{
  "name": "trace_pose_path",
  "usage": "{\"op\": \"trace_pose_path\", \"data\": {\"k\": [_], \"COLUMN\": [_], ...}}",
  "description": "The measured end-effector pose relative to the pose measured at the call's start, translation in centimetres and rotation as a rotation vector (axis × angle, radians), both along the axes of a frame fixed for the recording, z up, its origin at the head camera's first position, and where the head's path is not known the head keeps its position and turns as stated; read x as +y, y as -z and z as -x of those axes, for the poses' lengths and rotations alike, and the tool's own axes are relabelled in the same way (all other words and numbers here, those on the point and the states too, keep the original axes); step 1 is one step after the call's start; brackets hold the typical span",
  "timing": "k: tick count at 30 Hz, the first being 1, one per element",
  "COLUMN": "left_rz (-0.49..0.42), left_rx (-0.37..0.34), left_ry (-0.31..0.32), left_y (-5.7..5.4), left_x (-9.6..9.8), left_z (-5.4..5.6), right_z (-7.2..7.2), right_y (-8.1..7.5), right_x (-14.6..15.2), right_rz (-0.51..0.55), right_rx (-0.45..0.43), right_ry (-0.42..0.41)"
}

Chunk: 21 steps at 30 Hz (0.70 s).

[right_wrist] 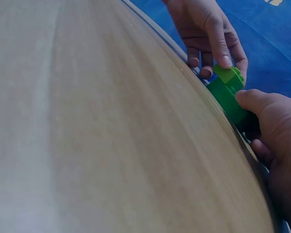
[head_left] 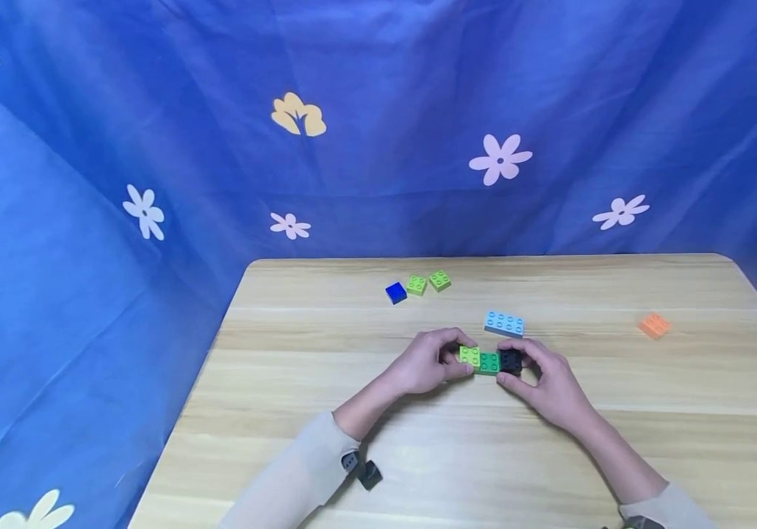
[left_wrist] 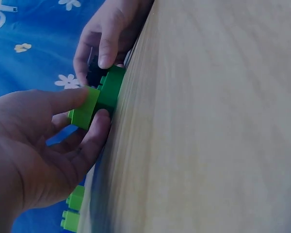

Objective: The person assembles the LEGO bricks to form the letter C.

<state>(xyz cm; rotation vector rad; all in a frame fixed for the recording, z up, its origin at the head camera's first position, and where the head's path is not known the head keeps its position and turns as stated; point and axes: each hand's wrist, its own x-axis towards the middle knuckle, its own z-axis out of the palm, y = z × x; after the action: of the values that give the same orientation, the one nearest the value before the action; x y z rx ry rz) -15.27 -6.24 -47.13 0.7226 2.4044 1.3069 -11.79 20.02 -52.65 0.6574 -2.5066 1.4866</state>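
Note:
My left hand (head_left: 426,363) pinches a lime-green toy building brick (head_left: 470,356) between thumb and fingers. That brick sits at the left end of a longer dark green brick (left_wrist: 111,88), raised above it in the left wrist view. At the other end my right hand (head_left: 550,383) holds a black brick (head_left: 510,361) between its thumb and fingers, with the thumb also close against the green brick in the right wrist view. Whether the black brick stands on the green one or beside it, I cannot tell. Fingers hide parts of all three.
Just behind the hands lies a light blue brick (head_left: 504,323). Farther back on the wooden table (head_left: 484,463) are a dark blue brick (head_left: 395,293) and two lime bricks (head_left: 428,282). An orange brick (head_left: 654,325) lies to the right. Blue patterned cloth (head_left: 378,169) hangs behind.

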Motion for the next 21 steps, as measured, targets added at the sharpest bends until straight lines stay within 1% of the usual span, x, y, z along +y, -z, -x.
{"op": "trace_pose_path", "data": {"k": [2, 5, 6, 8, 10, 11, 12, 15, 17, 18, 19, 21], "left_rz": [0.005, -0.024, -0.037, -0.070, -0.092, -0.098, -0.096, -0.102, -0.099, -0.101, -0.107, -0.109], "left_rx": [-0.009, -0.036, -0.047, -0.061, -0.057, -0.051, -0.035, 0.006, 0.028, 0.027, 0.015, -0.020], "left_ry": [0.027, 0.055, 0.054, 0.025, -0.036, -0.080, -0.129, -0.307, -0.417, -0.462, -0.496, -0.522], "left_y": [0.0, -0.1, -0.3, -0.6, -1.0, -1.1, -1.2, -1.3, -1.1, -1.0, -0.8, -0.6], "left_x": [0.0, -0.7, -1.2, -2.4, -3.9, -4.7, -5.5, -7.6, -8.8, -9.2, -9.5, -10.0], "left_z": [0.3, 0.9, 1.2, 2.0, 3.0, 3.5, 4.0, 5.4, 6.2, 6.5, 6.7, 7.2], "right_z": [0.0, -0.1, -0.1, 0.0, 0.0, 0.0, 0.0, 0.1, 0.1, 0.1, 0.2, 0.2], "right_y": [-0.1, -0.2, -0.2, -0.2, -0.2, -0.2, -0.1, -0.1, -0.1, -0.2, -0.2, -0.1], "right_x": [0.2, 0.3, 0.3, 0.2, 0.2, 0.2, 0.2, 0.2, 0.2, 0.1, 0.1, 0.2], "right_rz": [0.000, -0.002, -0.002, -0.003, -0.002, -0.003, -0.003, -0.007, -0.006, -0.008, -0.010, -0.011], "right_rx": [-0.002, -0.012, -0.019, -0.031, -0.042, -0.046, -0.048, -0.051, -0.052, -0.049, -0.046, -0.043], "right_ry": [0.005, 0.004, 0.001, 0.000, -0.001, 0.002, 0.002, 0.001, 0.001, 0.000, 0.001, 0.004]}}
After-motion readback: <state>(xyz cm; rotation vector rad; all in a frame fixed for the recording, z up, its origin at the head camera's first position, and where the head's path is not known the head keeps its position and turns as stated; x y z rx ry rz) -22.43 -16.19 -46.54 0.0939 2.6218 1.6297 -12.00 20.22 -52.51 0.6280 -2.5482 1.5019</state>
